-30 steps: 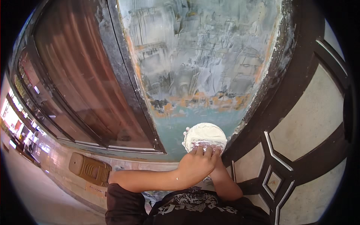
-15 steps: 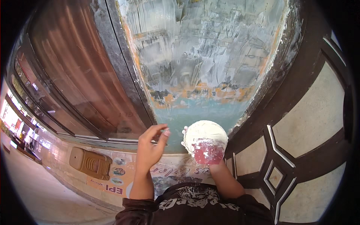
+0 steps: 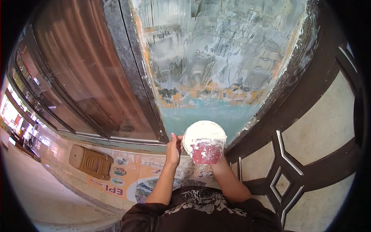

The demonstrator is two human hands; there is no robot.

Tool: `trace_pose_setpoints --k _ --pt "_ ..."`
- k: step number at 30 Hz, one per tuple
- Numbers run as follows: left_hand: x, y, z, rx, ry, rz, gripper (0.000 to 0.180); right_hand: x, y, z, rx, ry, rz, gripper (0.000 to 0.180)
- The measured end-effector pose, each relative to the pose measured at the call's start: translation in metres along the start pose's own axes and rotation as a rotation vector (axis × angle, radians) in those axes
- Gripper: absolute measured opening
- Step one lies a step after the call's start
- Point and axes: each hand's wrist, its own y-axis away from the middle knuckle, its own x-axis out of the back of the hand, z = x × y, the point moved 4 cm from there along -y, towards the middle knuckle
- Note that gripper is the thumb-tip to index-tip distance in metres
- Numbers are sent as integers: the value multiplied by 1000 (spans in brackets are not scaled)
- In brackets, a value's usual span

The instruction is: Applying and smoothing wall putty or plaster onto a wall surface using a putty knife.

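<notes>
A round, flat piece (image 3: pixel 205 141) heaped with creamy white putty is held out in front of me. Its near part shows a smeared red surface; I cannot tell whether that is a separate tool lying on it. My right hand (image 3: pixel 219 161) grips it from underneath, with most of the hand hidden below it. Beside its left edge is my left hand (image 3: pixel 174 150), thumb raised and apart from the fingers, which reach to the rim. Whether those fingertips touch it is unclear. Beyond stands a wall panel (image 3: pixel 216 58) with uneven grey-white smears, orange patches and a pale green lower band.
Dark-framed glass (image 3: pixel 89 77) with a reddish-brown curtain lies left of the panel. To the right is a dark brown door (image 3: pixel 309 147) with cream insets. Brown stacked plastic stools (image 3: pixel 91 161) are at lower left, on a printed banner (image 3: pixel 135 185) spread over the floor.
My left hand has moved right, up to the edge of the round piece, and turned thumb-up. My right hand has shifted the putty-covered piece slightly left and up. The view has also shifted a little.
</notes>
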Motion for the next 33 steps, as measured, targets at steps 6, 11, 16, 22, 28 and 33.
trace_pose_setpoints --k 6,11,16,22,28,33 --pt "-7 1 -4 59 250 -71 68 34 8 -3 53 14 207 59" --pt "-21 12 5 219 482 -214 95 40 16 -4 94 216 430 53" --pt "-17 22 1 342 920 -404 82 29 22 -2 109 224 504 44" --pt "0 16 -32 258 1083 -258 59 38 23 3 45 275 569 43" --pt "-12 34 -21 285 1138 -339 55 53 24 6 1 273 604 49" --pt "-7 44 -23 288 1165 -348 63 36 12 -14 -35 451 785 24"
